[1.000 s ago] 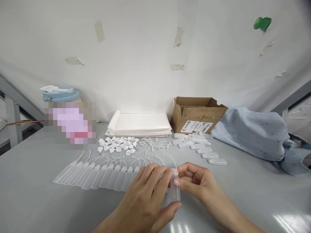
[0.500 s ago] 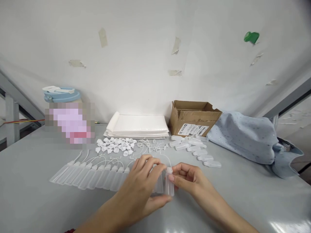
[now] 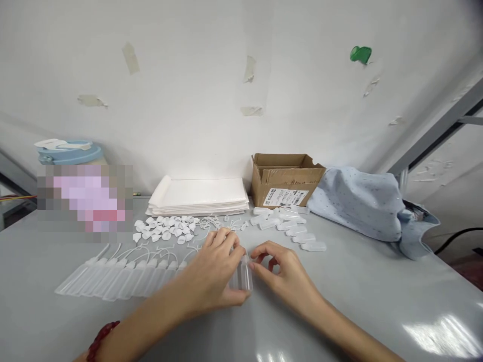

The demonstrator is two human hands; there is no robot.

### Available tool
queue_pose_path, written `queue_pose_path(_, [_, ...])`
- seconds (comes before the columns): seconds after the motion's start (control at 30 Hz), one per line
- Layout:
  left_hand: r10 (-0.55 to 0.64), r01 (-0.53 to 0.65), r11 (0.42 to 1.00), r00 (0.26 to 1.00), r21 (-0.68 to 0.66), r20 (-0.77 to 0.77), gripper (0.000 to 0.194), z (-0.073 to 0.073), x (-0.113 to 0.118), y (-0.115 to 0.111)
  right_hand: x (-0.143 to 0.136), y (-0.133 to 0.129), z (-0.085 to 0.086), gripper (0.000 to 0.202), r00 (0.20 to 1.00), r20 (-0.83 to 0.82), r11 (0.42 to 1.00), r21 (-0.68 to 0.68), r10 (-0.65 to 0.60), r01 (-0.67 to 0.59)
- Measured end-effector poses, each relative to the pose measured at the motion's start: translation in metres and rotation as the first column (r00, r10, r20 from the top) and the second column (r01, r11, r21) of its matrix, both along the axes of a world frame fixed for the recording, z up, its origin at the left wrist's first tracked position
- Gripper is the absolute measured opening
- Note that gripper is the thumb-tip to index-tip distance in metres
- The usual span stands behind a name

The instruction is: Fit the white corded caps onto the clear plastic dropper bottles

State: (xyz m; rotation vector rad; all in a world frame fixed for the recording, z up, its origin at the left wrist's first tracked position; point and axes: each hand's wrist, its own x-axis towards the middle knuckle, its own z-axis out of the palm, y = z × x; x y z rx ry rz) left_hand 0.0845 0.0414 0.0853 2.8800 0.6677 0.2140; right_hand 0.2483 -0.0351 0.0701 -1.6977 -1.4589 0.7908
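A row of translucent bottles (image 3: 123, 280) with thin curved white tubes lies on the grey table, left of centre. My left hand (image 3: 221, 269) is over the row's right end, fingers bent and thumb stretched along the bottle bottoms, gripping the end bottles. The rightmost bottle (image 3: 246, 275) shows between its fingers and thumb. My right hand (image 3: 277, 266) is just right of that bottle, thumb and index finger close to its neck, with a small gap between the fingertips and nothing visible in them. White caps (image 3: 166, 229) and loose thin tubes (image 3: 211, 221) lie behind the row.
At the back are a stack of white envelopes (image 3: 199, 196) and an open cardboard box (image 3: 287, 181). Loose bottles (image 3: 296, 230) lie before the box. Blue cloth (image 3: 358, 203) is at right; a blue-lidded container (image 3: 70, 152) is at far left.
The rightmost bottle now lies against the row under my left hand. My right hand has loosened from its neck. The whole view has shifted, with things appearing further left.
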Motion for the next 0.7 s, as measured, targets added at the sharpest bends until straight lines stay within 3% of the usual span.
queue_pose_path(0.3, [-0.026, 0.025, 1.000, 0.998, -0.011, -0.050, 0.030, 0.0001, -0.0019, 0.0009, -0.0039, -0.0012, -0.0095, 0.011, 0.983, 0.137, 0.992, 0.004, 0.121, -0.122])
queue_pose_path(0.7, [-0.031, 0.029, 0.999, 0.999, -0.042, -0.035, 0.031, -0.0006, -0.0066, -0.0018, -0.0045, -0.0017, -0.0035, 0.011, 0.988, 0.089, 0.990, -0.081, 0.126, -0.119])
